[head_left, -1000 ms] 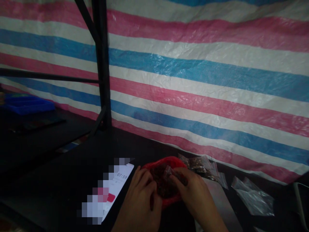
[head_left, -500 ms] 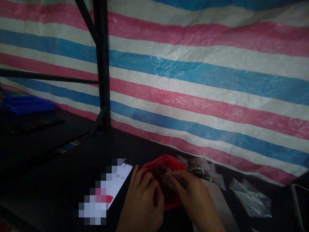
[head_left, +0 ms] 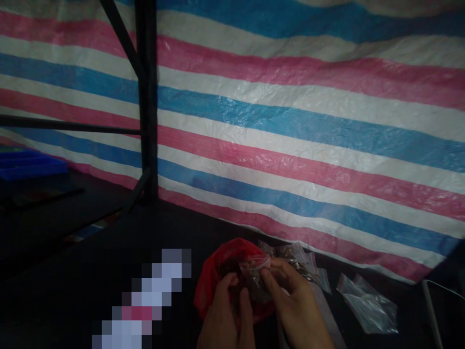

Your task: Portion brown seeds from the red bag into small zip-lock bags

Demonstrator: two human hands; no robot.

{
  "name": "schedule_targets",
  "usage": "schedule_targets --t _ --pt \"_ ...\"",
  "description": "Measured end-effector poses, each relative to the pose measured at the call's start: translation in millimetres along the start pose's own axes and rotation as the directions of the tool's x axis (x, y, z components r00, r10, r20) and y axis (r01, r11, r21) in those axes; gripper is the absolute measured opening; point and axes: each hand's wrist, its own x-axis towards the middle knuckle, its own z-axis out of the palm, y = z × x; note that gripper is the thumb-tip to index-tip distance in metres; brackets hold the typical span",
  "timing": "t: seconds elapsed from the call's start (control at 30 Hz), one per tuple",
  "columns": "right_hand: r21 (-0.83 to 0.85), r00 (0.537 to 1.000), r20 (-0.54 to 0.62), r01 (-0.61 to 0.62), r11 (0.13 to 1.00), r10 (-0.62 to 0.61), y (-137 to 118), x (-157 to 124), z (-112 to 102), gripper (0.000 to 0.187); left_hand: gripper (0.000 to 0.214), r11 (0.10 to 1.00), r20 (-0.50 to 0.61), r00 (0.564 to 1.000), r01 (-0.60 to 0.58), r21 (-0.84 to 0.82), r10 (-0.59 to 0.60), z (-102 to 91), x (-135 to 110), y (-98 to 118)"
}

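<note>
An opened red plastic bag (head_left: pixel 214 264) stands on the dark tabletop, with dark brown contents inside. Over its mouth, my right hand (head_left: pixel 296 303) pinches a small clear zip bag (head_left: pixel 256 278) by its right upper edge. That zip bag is partly filled with something brown, too dim to name. My left hand (head_left: pixel 225 310) is at the near left of the red bag, thumb and forefinger apart, close to the zip bag's left side. Whether its fingertips touch anything is hard to make out. Several filled zip bags (head_left: pixel 294 254) lie just behind my right hand.
Flat clear zip bags (head_left: pixel 370 303) lie to the right. A pale flat object (head_left: pixel 327 310) sits partly under my right hand. On the left is a blurred-out phone (head_left: pixel 145 295). A blue tray (head_left: pixel 32 165), black metal post (head_left: pixel 147 106) and striped plastic sheet (head_left: pixel 290 145) stand behind.
The zip bag has come up out of the red bag's contents in my right hand. My left hand has moved off the red bag's left rim towards its near side. The view has shifted slightly.
</note>
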Motion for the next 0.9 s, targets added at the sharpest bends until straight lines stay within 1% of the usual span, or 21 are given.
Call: schedule_targets --t 0.03,0.07,0.1,0.17,0.23,0.27,0.3,0.37,0.43,0.53,0.6,0.67,0.73,0.8,0.87,0.9 --pt "0.023 1.0 0.03 0.004 1.0 -0.004 -2 -1 0 0.026 0.043 0.998 0.027 0.999 0.024 -0.062 -0.023 -0.8 4 -1" --pt "0.028 0.998 0.055 0.011 1.0 -0.012 -4 -3 1 0.027 0.045 0.994 0.066 0.998 -0.003 -0.109 0.011 -3.1 9 -3" --pt "0.016 0.997 0.072 0.021 1.0 -0.022 -5 -4 1 0.027 0.046 0.988 0.1 0.992 -0.068 -0.14 0.082 -6.4 14 -5" --pt "-0.046 0.996 0.072 0.052 0.998 -0.049 -4 -8 1 0.029 0.043 0.96 0.155 0.952 -0.242 -0.142 0.263 -13.3 21 -9" --pt "-0.11 0.996 0.032 0.09 0.99 -0.087 -1 -12 0 0.033 0.041 0.923 0.128 0.916 -0.369 -0.105 0.381 -17.3 25 -10" --pt "-0.134 0.994 0.002 0.106 0.985 -0.106 2 -15 -1 0.036 0.041 0.906 0.112 0.9 -0.414 -0.088 0.422 -17.6 24 -9" --pt "-0.153 0.992 -0.037 0.114 0.982 -0.121 5 -19 -4 0.039 0.041 0.889 0.098 0.884 -0.451 -0.079 0.457 -16.9 23 -7" --pt "-0.178 0.981 -0.143 0.104 0.979 -0.131 11 -26 -12 0.043 0.041 0.855 0.11 0.848 -0.513 -0.083 0.519 -13.1 18 -1" --pt "-0.176 0.956 -0.278 0.041 0.984 -0.089 16 -32 -26 0.049 0.04 0.839 0.117 0.831 -0.538 -0.079 0.544 -8.5 12 4" --pt "-0.159 0.9 -0.436 -0.096 0.982 0.017 23 -38 -54 0.06 0.04 0.829 0.09 0.825 -0.557 -0.036 0.558 -4.0 4 7" --pt "-0.203 0.875 -0.481 -0.167 0.965 0.05 29 -39 -72 0.064 0.039 0.806 0.073 0.803 -0.592 -0.009 0.591 -3.5 1 7" --pt "-0.293 0.869 -0.493 -0.223 0.93 0.053 39 -39 -84 0.063 0.038 0.775 0.072 0.773 -0.632 0.01 0.63 -4.4 0 6" --pt "-0.403 0.861 -0.509 -0.261 0.877 0.023 51 -38 -91 0.056 0.036 0.75 0.074 0.75 -0.661 0.022 0.658 -5.7 0 7" --pt "-0.509 0.85 -0.524 -0.258 0.821 -0.058 61 -37 -94 0.048 0.033 0.736 0.063 0.736 -0.676 0.029 0.674 -7.0 0 7" --pt "-0.573 0.824 -0.549 -0.247 0.782 -0.142 69 -36 -98 0.047 0.031 0.719 0.072 0.719 -0.694 0.038 0.691 -8.2 0 7" --pt "-0.58 0.808 -0.566 -0.249 0.776 -0.163 71 -36 -101 0.048 0.031 0.709 0.081 0.711 -0.703 0.047 0.699 -8.7 0 7"
